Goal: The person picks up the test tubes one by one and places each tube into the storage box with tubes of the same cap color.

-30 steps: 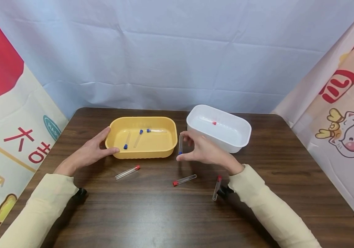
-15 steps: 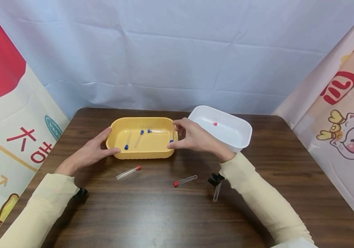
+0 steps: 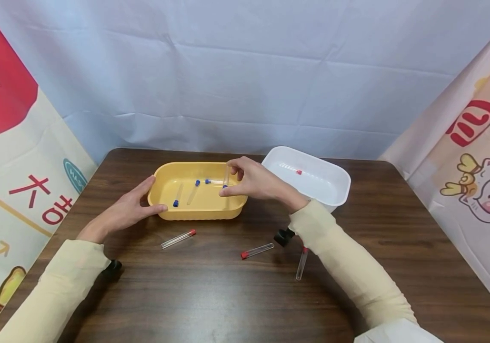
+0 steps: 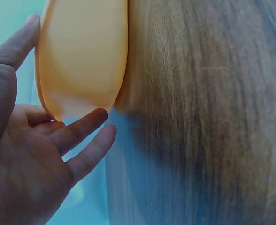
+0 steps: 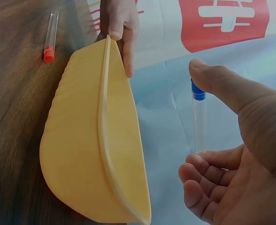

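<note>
My right hand (image 3: pixel 257 181) pinches a blue-capped test tube (image 5: pixel 200 119) between thumb and fingertips, above the right part of the yellow basin (image 3: pixel 202 215). In the right wrist view the tube stands upright, thumb at the blue cap and fingers at the clear end. Inside the basin lie further blue-capped tubes, among them one test tube (image 3: pixel 176 202) at the left and another test tube (image 3: pixel 197 183) near the middle. My left hand (image 3: pixel 126 207) touches the basin's left end, its fingers spread and mostly straight along the rim, as the left wrist view also shows.
A white basin (image 3: pixel 324 186) stands to the right with a red-capped tube (image 3: pixel 298 172) inside. On the dark wooden table (image 3: pixel 210 295) lie red-capped tubes: one tube (image 3: pixel 178 239) front left, another tube (image 3: pixel 257 250) mid-front, and a third tube (image 3: pixel 301 267) near the right sleeve.
My right hand has carried the blue-capped test tube leftward, from the gap between the basins to over the yellow basin. The left hand has stayed at the basin's left end.
</note>
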Motion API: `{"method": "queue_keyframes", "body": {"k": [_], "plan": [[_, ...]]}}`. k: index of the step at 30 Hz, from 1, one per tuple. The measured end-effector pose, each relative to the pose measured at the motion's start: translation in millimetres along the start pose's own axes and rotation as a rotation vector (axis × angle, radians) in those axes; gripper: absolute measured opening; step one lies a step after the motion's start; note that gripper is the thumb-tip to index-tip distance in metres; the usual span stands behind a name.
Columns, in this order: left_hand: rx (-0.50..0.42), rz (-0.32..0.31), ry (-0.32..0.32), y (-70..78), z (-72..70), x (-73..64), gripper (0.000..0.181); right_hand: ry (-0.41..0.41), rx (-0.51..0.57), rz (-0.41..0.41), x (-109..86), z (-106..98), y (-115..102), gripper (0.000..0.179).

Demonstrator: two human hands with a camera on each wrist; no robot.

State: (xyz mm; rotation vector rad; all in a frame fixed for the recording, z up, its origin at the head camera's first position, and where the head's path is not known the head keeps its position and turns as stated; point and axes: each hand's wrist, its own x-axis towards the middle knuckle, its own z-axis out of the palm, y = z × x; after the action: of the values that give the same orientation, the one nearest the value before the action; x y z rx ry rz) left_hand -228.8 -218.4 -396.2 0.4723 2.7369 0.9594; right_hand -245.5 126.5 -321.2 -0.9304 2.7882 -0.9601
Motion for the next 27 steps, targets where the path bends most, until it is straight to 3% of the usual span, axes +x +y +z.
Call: {"method": "queue_keyframes", "body": {"k": [6,15,21,27], "plan": [[-0.008,0.0,0.002,-1.0,0.3,0.1,0.102,-0.028,0.017,-0.017,14.7,7,3,0.058],[-0.032,0.004,0.01,0.1,1.3,0.5,0.101,-0.063,-0.046,0.029,33.7,19,8,0.066],[-0.027,-0.001,0.007,-0.9,1.6,1.6,0.103,-0.097,-0.026,0.073,39.6,28,10,0.079],[-0.015,0.001,0.007,-2.6,1.9,0.8,0.105,-0.113,-0.043,0.042,44.2,37,14,0.064]]}}
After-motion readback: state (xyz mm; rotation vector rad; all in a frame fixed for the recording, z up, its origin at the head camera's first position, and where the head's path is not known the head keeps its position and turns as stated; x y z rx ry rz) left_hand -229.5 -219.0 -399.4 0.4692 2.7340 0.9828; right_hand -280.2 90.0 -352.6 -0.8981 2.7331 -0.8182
